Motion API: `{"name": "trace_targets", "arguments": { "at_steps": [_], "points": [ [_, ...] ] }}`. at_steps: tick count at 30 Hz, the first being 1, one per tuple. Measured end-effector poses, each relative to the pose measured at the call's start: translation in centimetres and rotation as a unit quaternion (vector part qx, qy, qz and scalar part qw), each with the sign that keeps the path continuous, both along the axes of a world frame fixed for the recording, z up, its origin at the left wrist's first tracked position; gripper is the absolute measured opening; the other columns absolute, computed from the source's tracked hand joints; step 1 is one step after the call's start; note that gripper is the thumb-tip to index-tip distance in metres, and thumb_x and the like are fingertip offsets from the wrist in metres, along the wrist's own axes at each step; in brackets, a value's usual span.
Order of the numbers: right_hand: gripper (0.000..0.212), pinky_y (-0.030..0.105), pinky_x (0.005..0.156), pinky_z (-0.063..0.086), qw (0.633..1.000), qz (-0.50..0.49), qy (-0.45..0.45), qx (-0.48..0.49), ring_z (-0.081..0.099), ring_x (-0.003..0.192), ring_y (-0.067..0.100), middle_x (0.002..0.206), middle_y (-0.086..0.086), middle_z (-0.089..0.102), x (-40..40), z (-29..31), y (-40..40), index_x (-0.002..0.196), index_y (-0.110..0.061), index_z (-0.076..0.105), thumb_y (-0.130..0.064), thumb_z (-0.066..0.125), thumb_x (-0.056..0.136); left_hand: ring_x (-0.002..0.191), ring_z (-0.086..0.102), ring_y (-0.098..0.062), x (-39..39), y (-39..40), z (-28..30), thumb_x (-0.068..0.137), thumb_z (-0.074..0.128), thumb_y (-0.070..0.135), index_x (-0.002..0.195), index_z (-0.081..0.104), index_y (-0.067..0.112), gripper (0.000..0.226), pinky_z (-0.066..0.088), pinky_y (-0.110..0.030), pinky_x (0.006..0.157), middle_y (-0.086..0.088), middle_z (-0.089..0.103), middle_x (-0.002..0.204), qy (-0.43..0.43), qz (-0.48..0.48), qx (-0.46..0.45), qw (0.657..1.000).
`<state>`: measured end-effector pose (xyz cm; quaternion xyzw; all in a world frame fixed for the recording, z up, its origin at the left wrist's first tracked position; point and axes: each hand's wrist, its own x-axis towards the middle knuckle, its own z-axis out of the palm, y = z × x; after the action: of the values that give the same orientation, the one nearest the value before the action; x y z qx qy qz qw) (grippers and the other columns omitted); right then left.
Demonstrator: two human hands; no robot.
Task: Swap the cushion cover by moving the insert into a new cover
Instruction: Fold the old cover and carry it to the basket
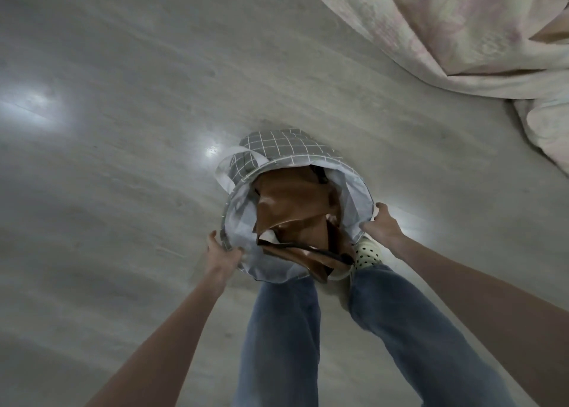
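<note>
A round grey checked fabric basket (277, 148) with a pale lining stands on the floor in front of my legs. Inside it lies a crumpled brown leather-like cushion cover (295, 209) with a dark zip along its lower edge. My left hand (220, 251) grips the basket's rim on the left. On the opposite side my right hand (380, 225) holds the rim, fingers curled over the edge. No insert is visible.
Pale grey wood-look floor (123, 129) spreads all around, with bright light glare at the left. A light floral bedspread (462, 31) hangs down at the upper right. My legs in blue jeans (283, 329) and a spotted slipper (368, 254) stand just behind the basket.
</note>
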<state>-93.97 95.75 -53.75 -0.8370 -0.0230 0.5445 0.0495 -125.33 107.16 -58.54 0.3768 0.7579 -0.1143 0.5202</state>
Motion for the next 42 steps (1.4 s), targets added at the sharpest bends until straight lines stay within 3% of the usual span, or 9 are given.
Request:
{"name": "trace_targets", "arguments": {
  "at_steps": [3,7,14,18,22,27,32,38,42],
  "points": [
    [0.048,0.031,0.070,0.041,1.000,-0.015,-0.005,0.010,0.054,0.090,0.027,0.113,0.013,0.057,0.3,-3.0,0.1,0.133,-0.007,0.042,-0.014,0.055,0.088,0.094,0.056,-0.022,0.0,-0.5,-2.6,0.083,0.063,0.001,0.132,0.039,0.013,0.057,0.051,-0.037,0.079,-0.012,0.055,0.121,-0.019,0.018,-0.003,1.000],
    [0.015,0.025,0.051,0.036,0.995,0.070,-0.065,0.039,0.053,0.071,0.027,0.087,0.014,0.057,0.6,-3.7,0.1,0.097,-0.003,0.056,-0.014,0.048,0.091,0.102,0.062,-0.036,0.2,0.2,-3.0,0.093,0.051,0.009,0.104,0.057,0.007,0.013,0.053,-0.051,0.088,-0.016,0.064,0.103,-0.004,-0.032,0.021,0.999],
    [0.010,0.031,0.058,0.031,0.947,0.212,-0.199,0.138,0.051,0.066,0.033,0.071,0.012,0.052,2.6,6.0,2.2,0.080,-0.005,0.049,-0.008,0.045,0.088,0.076,0.063,-0.045,-1.1,4.1,8.9,0.099,0.046,0.020,0.087,0.057,0.004,0.022,0.036,-0.034,0.056,-0.026,0.064,0.076,0.038,-0.236,0.245,0.940],
    [0.008,0.032,0.059,0.030,0.948,0.171,-0.209,0.166,0.055,0.073,0.039,0.071,0.012,0.052,2.6,11.3,3.3,0.089,-0.004,0.051,-0.001,0.050,0.083,0.083,0.059,-0.053,-0.8,5.9,14.8,0.101,0.042,0.018,0.099,0.057,-0.005,0.028,0.044,-0.049,0.067,-0.036,0.064,0.088,0.054,-0.315,0.264,0.910],
    [0.015,0.030,0.050,0.027,0.937,0.138,-0.246,0.205,0.048,0.064,0.031,0.069,0.007,0.052,2.6,14.2,3.8,0.091,-0.009,0.052,0.002,0.048,0.081,0.076,0.058,-0.052,0.0,6.4,17.8,0.099,0.044,0.015,0.094,0.055,-0.004,0.023,0.037,-0.044,0.059,-0.035,0.063,0.080,0.035,-0.302,0.309,0.901],
    [0.007,0.030,0.062,0.031,0.963,0.148,-0.177,0.142,0.054,0.077,0.034,0.071,0.006,0.050,2.2,15.2,1.8,0.089,-0.004,0.051,0.000,0.049,0.083,0.084,0.060,-0.050,-0.1,5.0,19.2,0.100,0.043,0.019,0.107,0.057,0.000,0.025,0.043,-0.046,0.065,-0.032,0.066,0.089,0.045,-0.363,0.256,0.895],
    [0.014,0.030,0.061,0.034,0.957,0.093,-0.215,0.170,0.048,0.066,0.030,0.073,0.010,0.055,2.0,16.7,0.5,0.095,0.000,0.059,-0.002,0.051,0.083,0.079,0.061,-0.050,0.1,4.7,21.7,0.099,0.044,0.022,0.108,0.059,0.003,0.026,0.032,-0.038,0.059,-0.030,0.067,0.084,0.051,-0.354,0.298,0.885],
    [0.016,0.030,0.064,0.040,0.969,0.059,-0.170,0.171,0.062,0.082,0.038,0.087,0.021,0.066,2.6,18.9,0.9,0.099,0.000,0.060,-0.005,0.052,0.086,0.075,0.060,-0.046,1.8,7.6,23.5,0.100,0.043,0.018,0.091,0.055,0.008,0.018,0.033,-0.035,0.059,-0.023,0.065,0.078,-0.002,-0.324,0.280,0.904],
    [0.036,0.035,0.085,0.047,0.982,0.100,-0.049,0.155,0.058,0.102,0.031,0.109,0.012,0.061,2.2,20.1,0.8,0.125,-0.011,0.053,-0.016,0.055,0.089,0.101,0.059,-0.046,2.9,8.5,22.1,0.098,0.047,0.015,0.126,0.049,0.006,0.030,0.042,-0.043,0.077,-0.028,0.065,0.106,0.036,-0.314,0.146,0.937]
  ]
}}
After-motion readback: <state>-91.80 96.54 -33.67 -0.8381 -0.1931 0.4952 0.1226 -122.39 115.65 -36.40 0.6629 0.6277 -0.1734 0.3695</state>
